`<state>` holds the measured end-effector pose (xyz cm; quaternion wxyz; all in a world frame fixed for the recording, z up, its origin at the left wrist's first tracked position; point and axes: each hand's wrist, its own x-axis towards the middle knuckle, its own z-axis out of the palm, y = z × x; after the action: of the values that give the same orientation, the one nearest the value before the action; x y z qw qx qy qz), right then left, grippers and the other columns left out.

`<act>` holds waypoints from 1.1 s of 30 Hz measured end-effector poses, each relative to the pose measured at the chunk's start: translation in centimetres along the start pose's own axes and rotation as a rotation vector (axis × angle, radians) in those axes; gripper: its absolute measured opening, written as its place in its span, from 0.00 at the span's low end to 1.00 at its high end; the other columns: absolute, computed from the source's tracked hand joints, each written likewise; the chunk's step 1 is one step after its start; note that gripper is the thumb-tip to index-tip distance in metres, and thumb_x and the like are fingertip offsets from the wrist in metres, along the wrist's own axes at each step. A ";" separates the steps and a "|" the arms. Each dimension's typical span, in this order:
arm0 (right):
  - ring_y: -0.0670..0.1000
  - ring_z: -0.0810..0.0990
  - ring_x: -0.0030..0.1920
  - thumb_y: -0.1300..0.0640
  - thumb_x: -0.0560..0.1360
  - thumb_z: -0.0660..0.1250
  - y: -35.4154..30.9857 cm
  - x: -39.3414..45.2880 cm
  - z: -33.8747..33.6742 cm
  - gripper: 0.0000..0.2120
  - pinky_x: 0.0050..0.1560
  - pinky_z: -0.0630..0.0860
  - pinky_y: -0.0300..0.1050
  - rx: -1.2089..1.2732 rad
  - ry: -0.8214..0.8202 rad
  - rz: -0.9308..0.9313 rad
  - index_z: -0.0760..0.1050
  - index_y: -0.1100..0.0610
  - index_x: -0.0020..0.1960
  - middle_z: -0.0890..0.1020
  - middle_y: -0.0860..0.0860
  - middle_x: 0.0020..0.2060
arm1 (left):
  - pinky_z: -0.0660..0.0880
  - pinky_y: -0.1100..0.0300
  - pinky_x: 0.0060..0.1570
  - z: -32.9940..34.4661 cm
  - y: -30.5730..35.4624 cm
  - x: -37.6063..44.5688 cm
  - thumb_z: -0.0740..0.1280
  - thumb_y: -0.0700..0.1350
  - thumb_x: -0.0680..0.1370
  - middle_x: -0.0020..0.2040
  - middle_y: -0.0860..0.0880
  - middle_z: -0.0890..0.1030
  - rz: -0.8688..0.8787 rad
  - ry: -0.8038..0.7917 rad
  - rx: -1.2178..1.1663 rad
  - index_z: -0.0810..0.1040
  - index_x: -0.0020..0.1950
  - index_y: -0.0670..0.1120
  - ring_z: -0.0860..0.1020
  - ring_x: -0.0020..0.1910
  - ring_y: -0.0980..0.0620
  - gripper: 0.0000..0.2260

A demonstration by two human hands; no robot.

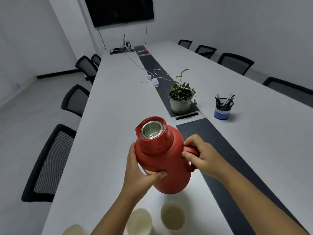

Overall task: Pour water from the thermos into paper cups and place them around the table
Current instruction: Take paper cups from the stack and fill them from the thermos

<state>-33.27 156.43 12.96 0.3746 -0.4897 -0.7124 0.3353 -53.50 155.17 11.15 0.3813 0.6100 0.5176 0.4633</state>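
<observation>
A red thermos (pixel 162 160) with its lid off and a shiny metal mouth is held above the white table (pixel 110 133), tilted away from me. My left hand (pixel 140 168) wraps around its left side, thumb across the front. My right hand (pixel 201 155) grips the red handle on its right. Three white paper cups stand near the front edge below the thermos: one (pixel 172 216) at the right, one (pixel 140 221) in the middle, and one (pixel 73 230) at the left, cut off by the frame. I cannot tell what the cups hold.
A potted plant (pixel 181 97) stands on the dark centre strip (pixel 220 150), a pen holder (pixel 222 107) to its right. A power strip (pixel 155 82) with cables lies farther along. Black mesh chairs (pixel 50 160) line both long sides. A screen (pixel 118 11) hangs on the far wall.
</observation>
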 end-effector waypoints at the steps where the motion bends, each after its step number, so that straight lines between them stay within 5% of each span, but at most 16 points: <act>1: 0.45 0.75 0.35 0.60 0.73 0.65 0.6 1.3 0.9 0.14 0.36 0.76 0.40 -0.011 -0.031 0.003 0.64 0.42 0.41 0.75 0.42 0.36 | 0.71 0.74 0.49 -0.6 -0.8 0.7 0.76 0.49 0.51 0.55 0.60 0.73 -0.020 0.016 0.013 0.65 0.55 0.65 0.72 0.54 0.66 0.36; 7: 0.40 0.74 0.34 0.60 0.73 0.65 4.4 5.8 6.7 0.11 0.36 0.68 0.27 -0.008 -0.141 0.063 0.64 0.48 0.43 0.74 0.43 0.34 | 0.71 0.59 0.57 -3.6 -6.3 3.3 0.75 0.43 0.52 0.60 0.52 0.73 -0.143 0.067 0.106 0.65 0.62 0.54 0.72 0.59 0.53 0.40; 11: 0.47 0.75 0.39 0.60 0.72 0.66 6.5 7.3 9.5 0.12 0.42 0.70 0.33 0.024 -0.163 0.092 0.65 0.47 0.41 0.74 0.42 0.36 | 0.70 0.54 0.62 -4.5 -9.1 3.9 0.74 0.43 0.53 0.62 0.49 0.71 -0.189 0.069 0.162 0.64 0.65 0.51 0.71 0.62 0.51 0.42; 15: 0.57 0.78 0.40 0.62 0.72 0.66 7.4 8.2 11.1 0.17 0.46 0.74 0.49 0.024 -0.154 0.106 0.63 0.44 0.38 0.78 0.52 0.37 | 0.64 0.58 0.66 -4.8 -10.3 4.4 0.73 0.43 0.55 0.66 0.50 0.65 -0.163 0.084 0.216 0.61 0.68 0.47 0.65 0.66 0.53 0.43; 17: 0.56 0.76 0.39 0.62 0.72 0.66 8.0 8.3 11.4 0.17 0.43 0.72 0.40 0.036 -0.131 0.105 0.62 0.44 0.38 0.79 0.55 0.38 | 0.64 0.62 0.65 -4.7 -10.7 4.6 0.73 0.43 0.56 0.65 0.52 0.64 -0.153 0.084 0.228 0.61 0.68 0.48 0.65 0.66 0.54 0.42; 21: 0.48 0.72 0.37 0.63 0.72 0.66 8.6 8.4 11.8 0.16 0.39 0.67 0.28 0.065 -0.119 0.121 0.63 0.45 0.38 0.75 0.44 0.35 | 0.62 0.64 0.65 -4.5 -11.2 4.7 0.73 0.44 0.56 0.69 0.48 0.63 -0.144 0.098 0.258 0.61 0.70 0.46 0.62 0.68 0.54 0.43; 25: 0.51 0.74 0.43 0.63 0.73 0.65 8.1 8.1 11.7 0.06 0.40 0.67 0.28 0.047 -0.115 0.133 0.69 0.56 0.46 0.76 0.49 0.41 | 0.63 0.61 0.66 -4.6 -10.6 4.6 0.72 0.46 0.58 0.68 0.47 0.64 -0.141 0.063 0.306 0.60 0.70 0.44 0.63 0.67 0.53 0.42; 28: 0.52 0.74 0.53 0.62 0.73 0.64 7.2 6.4 10.9 0.13 0.47 0.66 0.31 -0.060 -0.100 0.115 0.71 0.62 0.58 0.76 0.52 0.50 | 0.64 0.61 0.64 -5.0 -10.1 2.9 0.73 0.48 0.65 0.65 0.49 0.66 -0.142 0.007 0.386 0.60 0.69 0.44 0.64 0.63 0.55 0.37; 30: 0.50 0.72 0.56 0.62 0.74 0.64 7.0 3.7 9.8 0.17 0.54 0.66 0.38 -0.094 -0.041 0.132 0.69 0.61 0.62 0.75 0.52 0.56 | 0.61 0.59 0.68 -4.8 -9.6 0.3 0.72 0.46 0.71 0.72 0.46 0.62 -0.180 0.009 0.419 0.57 0.72 0.44 0.61 0.70 0.51 0.35; 33: 0.46 0.70 0.55 0.59 0.74 0.63 6.6 -2.1 8.1 0.15 0.55 0.65 0.38 -0.080 0.112 0.195 0.69 0.58 0.61 0.72 0.45 0.53 | 0.62 0.57 0.69 -4.1 -8.1 -5.4 0.70 0.44 0.72 0.70 0.48 0.65 -0.178 0.102 0.358 0.60 0.71 0.42 0.63 0.70 0.52 0.30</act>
<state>-36.77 155.50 2.98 0.3596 -0.5891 -0.6520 0.3138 -59.85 151.15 3.74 0.2795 0.5955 0.6623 0.3586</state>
